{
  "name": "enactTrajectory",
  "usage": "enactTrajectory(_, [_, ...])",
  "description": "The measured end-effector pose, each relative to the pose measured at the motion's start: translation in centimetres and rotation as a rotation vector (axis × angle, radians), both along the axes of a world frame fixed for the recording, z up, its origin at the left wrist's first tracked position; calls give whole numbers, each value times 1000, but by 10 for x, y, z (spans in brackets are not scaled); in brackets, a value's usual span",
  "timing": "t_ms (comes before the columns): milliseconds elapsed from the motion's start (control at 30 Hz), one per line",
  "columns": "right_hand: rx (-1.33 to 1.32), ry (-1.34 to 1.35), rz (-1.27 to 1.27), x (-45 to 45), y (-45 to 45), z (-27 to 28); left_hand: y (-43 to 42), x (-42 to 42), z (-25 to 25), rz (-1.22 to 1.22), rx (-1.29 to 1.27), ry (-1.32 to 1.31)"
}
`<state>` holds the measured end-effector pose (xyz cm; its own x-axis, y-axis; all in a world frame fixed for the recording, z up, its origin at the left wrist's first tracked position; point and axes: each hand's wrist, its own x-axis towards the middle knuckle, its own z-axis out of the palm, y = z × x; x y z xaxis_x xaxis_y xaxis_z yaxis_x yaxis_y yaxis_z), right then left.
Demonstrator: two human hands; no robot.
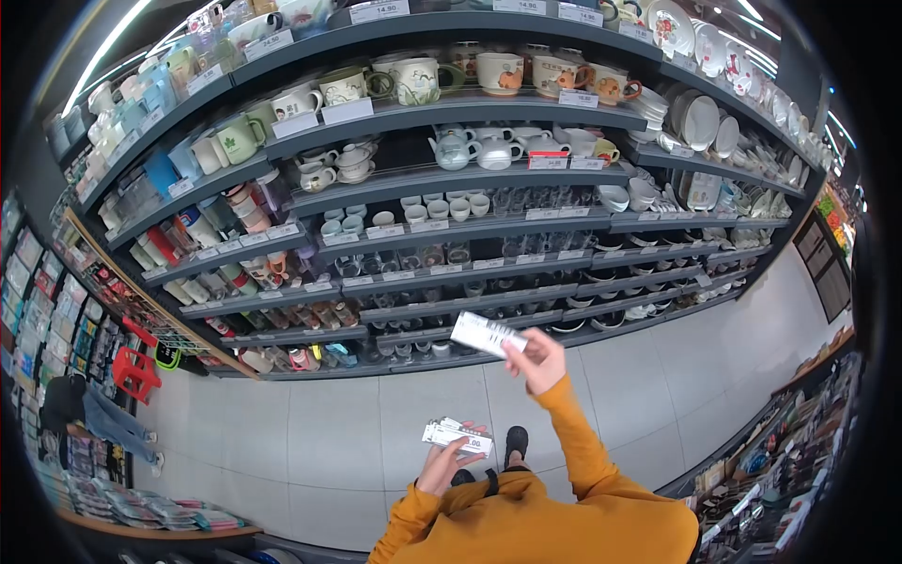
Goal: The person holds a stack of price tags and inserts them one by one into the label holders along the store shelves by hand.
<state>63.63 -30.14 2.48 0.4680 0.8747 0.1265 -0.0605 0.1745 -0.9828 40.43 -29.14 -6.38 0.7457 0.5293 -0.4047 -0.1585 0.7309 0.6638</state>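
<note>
Although many mounted labels (pixel 578 98) are seen along the edges of the shelving (pixel 526 108), the work is judged unfinished, since loose labels are held in both hands; how much is left cannot be told. Loose label (pixel 481 333): one, white, printed; pinched at one end between thumb and fingers of the right hand (pixel 537 363), which is nearly closed; raised before the lower shelves, seated in no rail. Label bundle (pixel 455 437): one, of several overlapping pieces, not countable; held low before the body in the left hand (pixel 445 467), which is partly curled around it. Red-edged label (pixel 548 161): one, placed below the middle crockery. Teapots (pixel 454 148): two, set side by side at mid-shelf. Cups and glasses: many, not fully countable. Red basket (pixel 137 373): one, seen at left. Other person (pixel 111 418): one, near the basket.
</note>
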Motion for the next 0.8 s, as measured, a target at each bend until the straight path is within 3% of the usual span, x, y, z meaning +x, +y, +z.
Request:
enactTrajectory(200, [205,35,-135,-14,-5,54,3,-10,8,-49,19,14])
enactTrajectory(800, [259,-16,-97,-35,7,64,11,-35,-1,-50,100,56])
